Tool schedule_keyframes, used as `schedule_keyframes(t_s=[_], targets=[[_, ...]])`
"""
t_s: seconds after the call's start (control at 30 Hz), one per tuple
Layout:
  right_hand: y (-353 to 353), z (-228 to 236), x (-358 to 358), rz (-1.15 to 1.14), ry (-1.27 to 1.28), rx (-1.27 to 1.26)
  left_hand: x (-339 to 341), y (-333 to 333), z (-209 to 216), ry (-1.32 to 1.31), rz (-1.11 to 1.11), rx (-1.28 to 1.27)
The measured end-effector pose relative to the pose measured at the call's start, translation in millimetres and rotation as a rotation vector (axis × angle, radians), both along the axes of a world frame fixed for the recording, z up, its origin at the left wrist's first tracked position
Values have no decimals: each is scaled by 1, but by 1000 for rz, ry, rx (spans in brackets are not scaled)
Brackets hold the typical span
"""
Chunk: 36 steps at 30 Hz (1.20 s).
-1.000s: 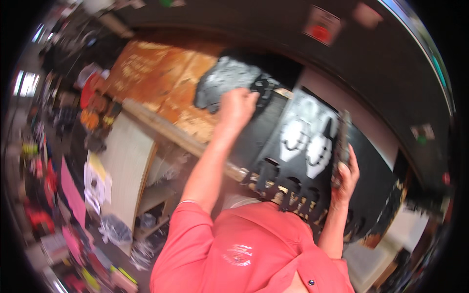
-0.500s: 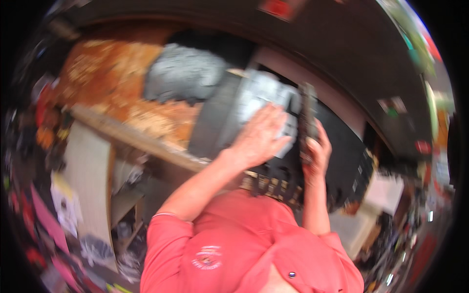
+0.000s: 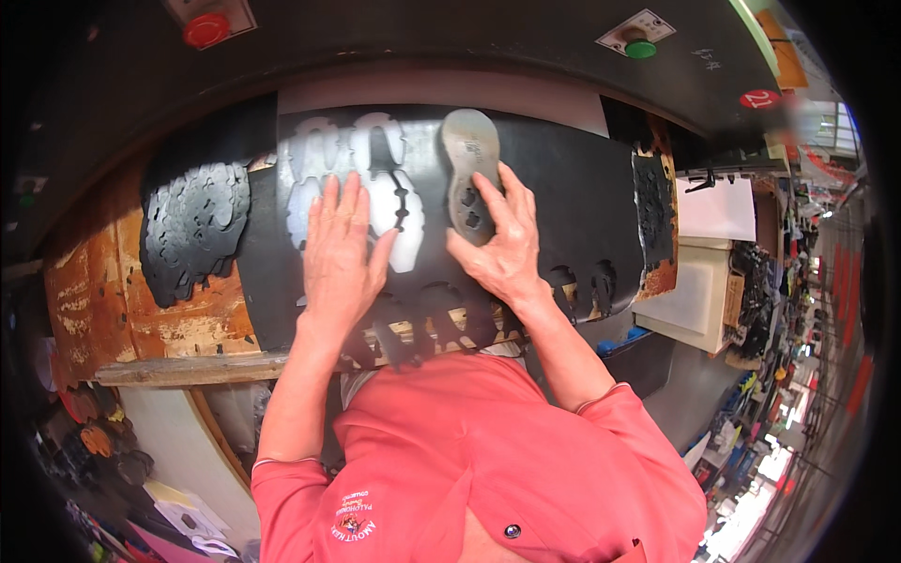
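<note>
My left hand [image 3: 340,249] lies flat with fingers stretched out on the left part of a black sheet [image 3: 582,188]. Around its fingertips are pale, sole-shaped outlines [image 3: 405,246] with scalloped edges; I cannot tell if they are cut pieces or openings. My right hand [image 3: 502,230] grips a grey, sole-shaped cutting die [image 3: 467,155], thumb at its near left edge and fingers along the right. The die sits on or just above the sheet, right of the outlines. Dark cut-out strips [image 3: 450,324] fringe the sheet's near edge.
A dark machine beam [image 3: 422,47] spans the far side, carrying a red button [image 3: 206,30] and a green button [image 3: 639,47]. Black cut scrap [image 3: 197,225] lies on the worn wooden board [image 3: 103,291] at left. A pale box-like stand [image 3: 680,291] is at right.
The cutting die, held edge-on and upright before, now lies flat above the sheet under my right hand. My left hand still rests among the pale outlines. The head view has turned.
</note>
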State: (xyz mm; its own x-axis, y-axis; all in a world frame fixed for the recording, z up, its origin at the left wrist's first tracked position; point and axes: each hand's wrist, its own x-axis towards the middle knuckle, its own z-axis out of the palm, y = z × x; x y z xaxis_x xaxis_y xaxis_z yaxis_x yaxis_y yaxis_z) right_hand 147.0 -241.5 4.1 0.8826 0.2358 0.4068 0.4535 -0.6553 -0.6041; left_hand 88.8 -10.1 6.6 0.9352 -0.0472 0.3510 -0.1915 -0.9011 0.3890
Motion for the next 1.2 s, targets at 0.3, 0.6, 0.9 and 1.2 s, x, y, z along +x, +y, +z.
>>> schedule_keyframes(t_s=[0.3, 0.6, 0.9, 1.2], targets=[[50, -3, 27, -26, -22, 44, 17, 24, -8, -27, 64, 67], [41, -1, 9, 59, -31, 23, 17, 23, -7, -40, 77, 61], [49, -3, 17, 77, -11, 73, 18, 24, -4, -65, 37, 33], [28, -10, 1, 109, -44, 240, -92, -22, 40, 137, 6, -525]])
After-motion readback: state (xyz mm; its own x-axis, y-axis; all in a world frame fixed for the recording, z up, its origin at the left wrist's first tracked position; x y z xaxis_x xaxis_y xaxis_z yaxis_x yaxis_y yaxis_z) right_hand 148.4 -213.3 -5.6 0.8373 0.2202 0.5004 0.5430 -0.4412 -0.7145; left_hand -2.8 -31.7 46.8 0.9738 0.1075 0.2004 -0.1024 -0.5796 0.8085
